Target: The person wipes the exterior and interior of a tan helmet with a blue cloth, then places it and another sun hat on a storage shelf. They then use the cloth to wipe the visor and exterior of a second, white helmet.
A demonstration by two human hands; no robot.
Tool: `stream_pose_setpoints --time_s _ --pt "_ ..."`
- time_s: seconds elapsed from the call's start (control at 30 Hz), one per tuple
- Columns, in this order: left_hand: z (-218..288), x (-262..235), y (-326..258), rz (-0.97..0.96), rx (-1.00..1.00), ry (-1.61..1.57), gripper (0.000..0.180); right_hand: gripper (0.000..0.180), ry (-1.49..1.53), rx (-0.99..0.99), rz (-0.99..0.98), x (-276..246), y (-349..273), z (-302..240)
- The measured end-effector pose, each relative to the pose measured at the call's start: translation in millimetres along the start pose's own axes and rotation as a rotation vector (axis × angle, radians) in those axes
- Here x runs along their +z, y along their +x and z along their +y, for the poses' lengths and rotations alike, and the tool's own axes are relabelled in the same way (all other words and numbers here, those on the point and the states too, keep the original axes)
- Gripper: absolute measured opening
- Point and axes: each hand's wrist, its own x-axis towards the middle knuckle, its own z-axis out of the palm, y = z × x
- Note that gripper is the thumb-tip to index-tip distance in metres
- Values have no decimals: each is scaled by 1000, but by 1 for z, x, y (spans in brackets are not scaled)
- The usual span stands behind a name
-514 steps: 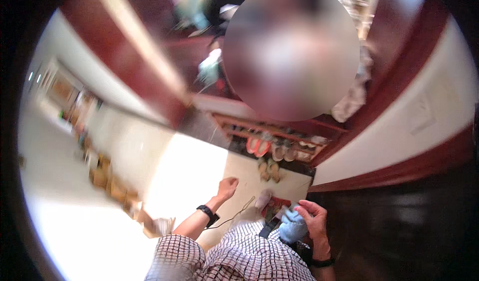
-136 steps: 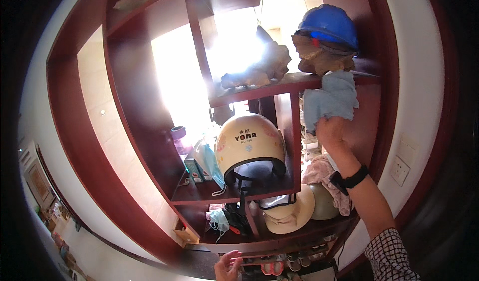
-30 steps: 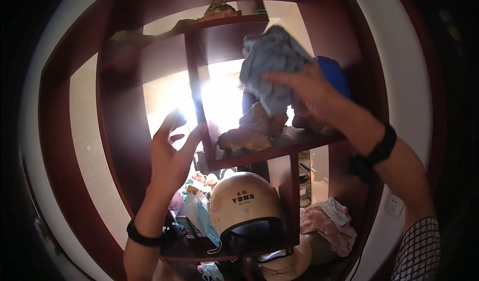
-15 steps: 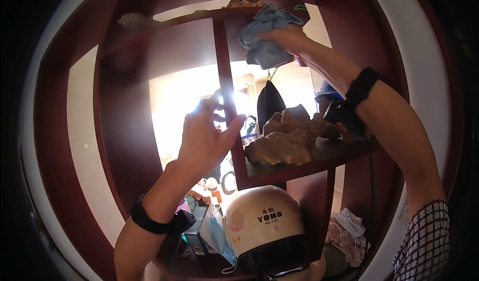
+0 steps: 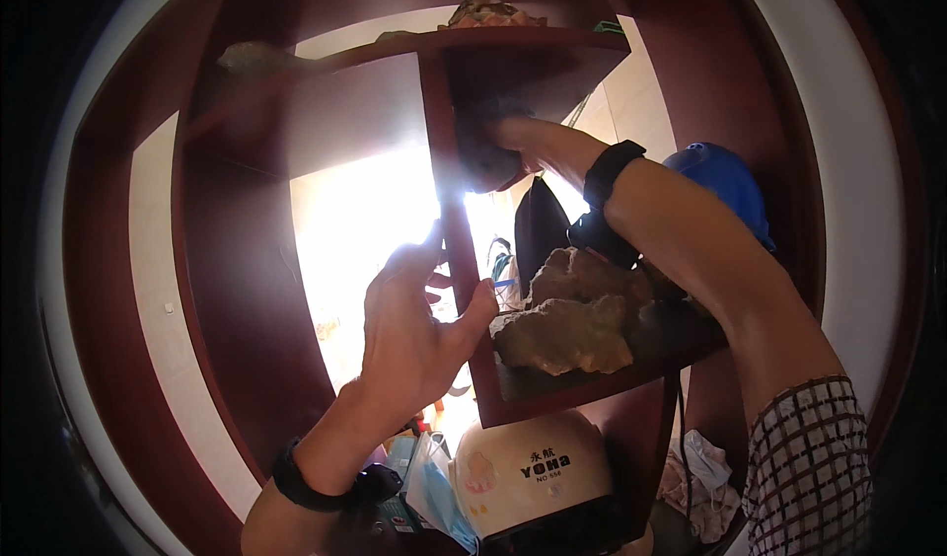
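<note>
My left hand (image 5: 419, 324) is closed around the dark red upright (image 5: 441, 132) of a wooden shelf unit, thumb on one side and fingers on the other. My right hand (image 5: 523, 142) reaches into the compartment right of that upright. In it is a bunched blue-grey cloth (image 5: 485, 156), dark in the shadow and pressed near the upright's inner side; the fingers are mostly hidden. Below my right forearm, a rough brown rock (image 5: 567, 334) sits on the compartment's shelf board (image 5: 602, 383).
A figurine (image 5: 483, 8) stands on the top shelf (image 5: 395, 48), with a greenish stone (image 5: 256, 58) at its left. Behind my right arm is a blue helmet (image 5: 725, 186). Lower down are a cream helmet (image 5: 533, 467), a blue face mask (image 5: 439, 497) and crumpled pink fabric (image 5: 705, 502).
My right hand has moved the cloth down and left, from in front of the top shelf board into the compartment beside the upright. My left hand stays on the upright; the view has shifted slightly.
</note>
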Motion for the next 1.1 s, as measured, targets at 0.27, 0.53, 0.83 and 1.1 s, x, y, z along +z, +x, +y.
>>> stream_pose_setpoints --time_s 0.27,0.53,0.83,1.1 --pt "3 -2 2 -45 -48 10 48 11 37 33 19 -27 -2 4" --pt "4 6 5 -36 -10 22 54 9 -5 -213 -105 -82 -7 -2" --pt "10 2 4 -41 -91 85 35 30 -64 -114 259 -46 -91 -43" --pt "13 1 3 4 -28 42 26 25 -122 -317 454 -42 -120 -55"
